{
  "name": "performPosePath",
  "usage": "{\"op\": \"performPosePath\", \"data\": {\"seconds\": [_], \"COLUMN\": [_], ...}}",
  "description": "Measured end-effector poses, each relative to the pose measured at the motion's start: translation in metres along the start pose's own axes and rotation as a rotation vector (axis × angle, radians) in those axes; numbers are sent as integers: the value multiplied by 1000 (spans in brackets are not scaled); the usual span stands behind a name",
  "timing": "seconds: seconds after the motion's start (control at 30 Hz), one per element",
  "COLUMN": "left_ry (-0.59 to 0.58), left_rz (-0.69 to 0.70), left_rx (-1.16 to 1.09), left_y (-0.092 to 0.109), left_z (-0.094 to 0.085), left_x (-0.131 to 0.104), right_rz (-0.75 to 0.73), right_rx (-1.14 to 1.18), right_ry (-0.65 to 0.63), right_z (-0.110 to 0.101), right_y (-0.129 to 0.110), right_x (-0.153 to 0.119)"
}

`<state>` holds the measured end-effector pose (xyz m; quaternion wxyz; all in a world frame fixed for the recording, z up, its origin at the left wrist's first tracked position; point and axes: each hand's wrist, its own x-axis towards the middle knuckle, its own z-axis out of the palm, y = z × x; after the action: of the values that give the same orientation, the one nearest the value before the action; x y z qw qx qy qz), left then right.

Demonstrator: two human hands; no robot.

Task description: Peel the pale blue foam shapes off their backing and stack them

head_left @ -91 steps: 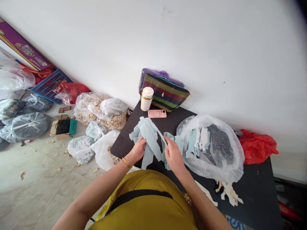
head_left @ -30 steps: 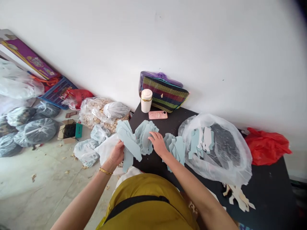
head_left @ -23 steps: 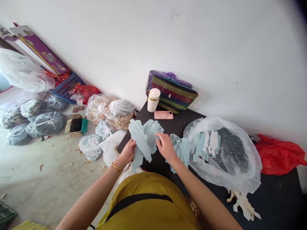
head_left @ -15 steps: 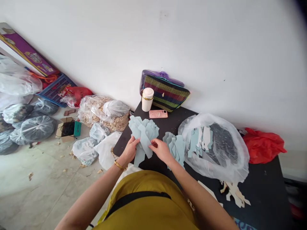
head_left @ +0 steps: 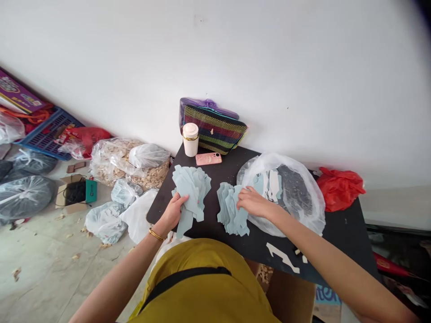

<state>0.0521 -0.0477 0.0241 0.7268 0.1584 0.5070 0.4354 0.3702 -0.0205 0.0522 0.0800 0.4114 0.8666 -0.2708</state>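
My left hand (head_left: 177, 210) is closed around a fanned bunch of pale blue cut-out pieces (head_left: 192, 186), thin and flat with notched edges. A second row of overlapping pale blue pieces (head_left: 226, 211) lies on the black table to the right. At the right end of that row, my right hand (head_left: 251, 201) has bent fingers pinching the edge of a piece; its fingertips are partly hidden. Just behind my right hand sits an opened clear plastic bag (head_left: 305, 188), with more blue and white pieces (head_left: 269, 185) inside.
A white lidded cup (head_left: 191, 140), a pink phone (head_left: 208, 159) and a striped mesh pouch (head_left: 215, 128) occupy the table's back. A red bag (head_left: 340, 188) lies far right. White cut-out scrap (head_left: 283, 258) rests near the front edge. Filled bags (head_left: 114, 161) crowd the floor at left.
My right hand has left the bunch in my left hand and moved right to the other row of pieces. My left hand keeps the bunch. The view has shifted right.
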Motion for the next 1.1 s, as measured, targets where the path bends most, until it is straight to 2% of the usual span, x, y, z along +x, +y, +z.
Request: {"op": "performPosePath", "data": {"seconds": [0.1, 0.2, 0.3, 0.37, 0.43, 0.5, 0.6, 0.67, 0.77, 0.9, 1.0, 1.1], "left_ry": [-15, -46, -75, -99, -124, -130, -108, -91, -107, -167, -134, -74], "left_rz": [-24, -64, -87, -88, -72, -59, -25, 7, -25, -54, -69, -121], "left_rx": [13, 16, 16, 25, 56, 117, 224, 263, 214, -40, -166, -182], "left_y": [-1, 0, -2, -6, -10, -12, -11, -11, -13, -21, -23, -22], "left_z": [7, 14, 19, 22, 25, 29, 35, 37, 36, 30, 27, 26], "left_x": [-3, -7, -10, -11, -11, -11, -13, -15, -15, -8, -3, 1], "right_rz": [-13, 60, 182, 219, 221, 251, 366, 420, 436, 397, 367, 382], "right_rx": [-72, -19, 194, 387, 530, 570, 492, 441, 482, 727, 934, 1104], "right_ry": [132, 329, 512, 570, 589, 605, 617, 619, 638, 622, 539, 491], "right_z": [23, 34, 33, 32, 31, 32, 35, 37, 40, 41, 41, 41], "right_y": [6, -2, -28, -52, -77, -97, -114, -119, -119, -108, -94, -82], "right_x": [12, 14, 14, 24, 43, 65, 90, 98, 100, 99, 98, 96]}}
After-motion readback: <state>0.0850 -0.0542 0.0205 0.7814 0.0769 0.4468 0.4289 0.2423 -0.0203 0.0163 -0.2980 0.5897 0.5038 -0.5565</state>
